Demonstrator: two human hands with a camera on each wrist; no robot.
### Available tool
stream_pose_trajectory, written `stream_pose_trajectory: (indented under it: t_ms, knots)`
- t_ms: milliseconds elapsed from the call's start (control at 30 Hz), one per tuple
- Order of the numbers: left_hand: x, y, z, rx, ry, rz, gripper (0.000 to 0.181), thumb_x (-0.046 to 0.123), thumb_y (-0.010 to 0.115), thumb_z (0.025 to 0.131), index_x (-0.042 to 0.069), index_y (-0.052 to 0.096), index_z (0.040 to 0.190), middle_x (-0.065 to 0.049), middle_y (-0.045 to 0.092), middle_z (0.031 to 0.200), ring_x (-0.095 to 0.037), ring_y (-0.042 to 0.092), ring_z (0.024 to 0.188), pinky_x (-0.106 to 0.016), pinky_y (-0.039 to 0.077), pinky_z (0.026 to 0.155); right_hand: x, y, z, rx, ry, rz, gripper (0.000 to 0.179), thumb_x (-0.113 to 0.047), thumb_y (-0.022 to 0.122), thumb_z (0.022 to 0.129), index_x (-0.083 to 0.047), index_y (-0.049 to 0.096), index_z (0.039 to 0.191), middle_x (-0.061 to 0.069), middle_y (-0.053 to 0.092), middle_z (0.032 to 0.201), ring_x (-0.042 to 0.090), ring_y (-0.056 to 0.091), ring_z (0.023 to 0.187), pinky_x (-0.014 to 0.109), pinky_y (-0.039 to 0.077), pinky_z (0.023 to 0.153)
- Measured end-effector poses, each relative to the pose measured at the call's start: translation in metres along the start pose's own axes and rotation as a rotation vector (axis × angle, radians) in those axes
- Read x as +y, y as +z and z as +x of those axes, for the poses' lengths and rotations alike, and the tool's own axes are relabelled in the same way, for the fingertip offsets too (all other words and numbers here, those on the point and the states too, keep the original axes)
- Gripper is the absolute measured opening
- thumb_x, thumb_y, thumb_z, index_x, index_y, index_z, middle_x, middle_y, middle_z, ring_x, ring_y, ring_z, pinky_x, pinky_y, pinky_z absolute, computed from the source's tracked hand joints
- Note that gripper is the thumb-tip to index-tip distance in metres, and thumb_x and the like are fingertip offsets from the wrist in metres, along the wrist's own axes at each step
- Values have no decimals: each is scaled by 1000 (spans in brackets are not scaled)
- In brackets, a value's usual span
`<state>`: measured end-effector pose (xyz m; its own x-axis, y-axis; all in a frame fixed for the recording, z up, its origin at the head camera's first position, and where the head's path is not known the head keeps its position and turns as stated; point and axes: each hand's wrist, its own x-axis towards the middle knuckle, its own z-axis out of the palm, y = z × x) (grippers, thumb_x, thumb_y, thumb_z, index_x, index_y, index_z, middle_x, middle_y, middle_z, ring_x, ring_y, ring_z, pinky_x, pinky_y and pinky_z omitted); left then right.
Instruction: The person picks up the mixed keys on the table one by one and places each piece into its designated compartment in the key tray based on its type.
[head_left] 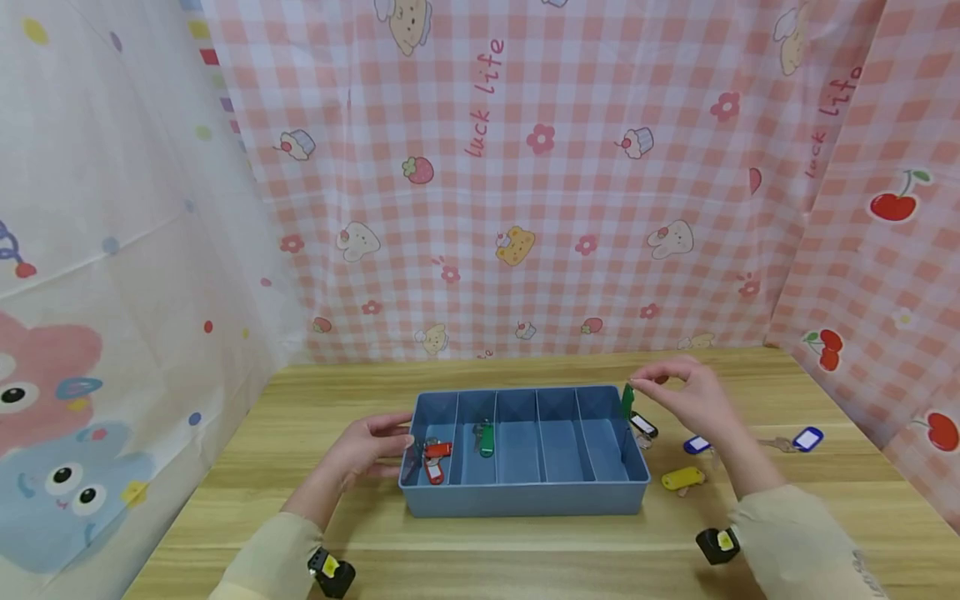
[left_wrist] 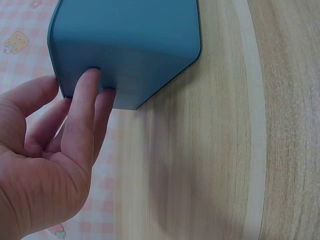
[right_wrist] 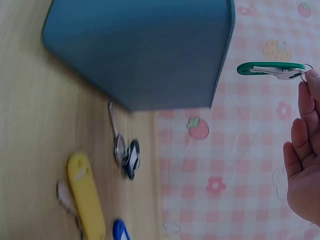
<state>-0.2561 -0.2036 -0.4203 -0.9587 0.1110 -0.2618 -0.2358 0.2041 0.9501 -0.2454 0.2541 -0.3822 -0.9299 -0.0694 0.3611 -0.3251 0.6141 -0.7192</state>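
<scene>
A blue-grey box (head_left: 525, 500) with several compartments stands on the table. My left hand (head_left: 371, 450) is at its left end; in the left wrist view, fingertips (left_wrist: 90, 75) rest against the outer end wall, with another digit at the rim. My right hand (head_left: 693, 396) pinches the ring of a green key tag (right_wrist: 272, 65) with a key, which hangs beside the box's right rim in the head view. Red key tags (head_left: 438, 450) lie in the leftmost compartment. Another green key tag (head_left: 487, 440) with keys lies in the compartment beside it.
Right of the box lie a black key tag (head_left: 643, 425), a yellow key tag (head_left: 682, 478), a blue key tag (head_left: 697, 444) and another blue key tag (head_left: 808, 439) farther right. Patterned cloth (head_left: 540, 192) hangs behind the wooden table (head_left: 525, 558) and along both sides.
</scene>
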Motion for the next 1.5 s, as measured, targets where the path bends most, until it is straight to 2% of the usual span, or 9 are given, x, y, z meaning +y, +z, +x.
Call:
stream_pose_trajectory:
  t_ms: [200,433,733,967,1300,1500]
  knots:
    - [1,0,-1,7,-15,6,51,4,68,93,0,52,141,-25,58,130,-28,65,103,-47,59,77,-13,14,4,-5,-44,46,18,-27,73,92,-10,78,96,5,66,95,22,51,93,45,42,82]
    - [2,1,-1,12,-8,9,50,4,68,93,0,53,141,-24,58,130,-28,66,101,-47,59,76,-28,29,8,-20,-41,79,17,-26,75,91,-10,78,95,5,63,98,22,52,93,42,43,82]
    - [2,1,-1,2,-6,-5,50,4,67,93,0,53,141,-24,59,129,-26,65,101,-48,59,77,-39,48,16,-39,-72,116,13,-24,76,90,-12,78,94,1,63,94,20,51,91,39,44,79]
    - [2,1,-1,-6,-1,-15,50,3,67,93,-1,52,141,-24,59,129,-26,65,101,-49,59,78,-48,63,19,-47,-132,152,8,-18,77,89,-11,79,92,1,66,92,21,52,90,39,46,78]
    - [2,0,-1,-14,-3,-5,51,5,67,94,0,52,142,-25,56,134,-27,65,103,-49,58,78,-58,83,21,-77,-179,223,5,-16,77,88,-12,79,91,-3,67,85,21,52,89,42,46,78]
    - [3,0,-2,-13,-8,3,51,5,67,94,0,52,142,-26,55,134,-27,65,103,-49,58,78,-66,93,18,-104,-165,245,4,-18,76,89,-15,79,91,-3,66,89,20,53,89,42,47,78]
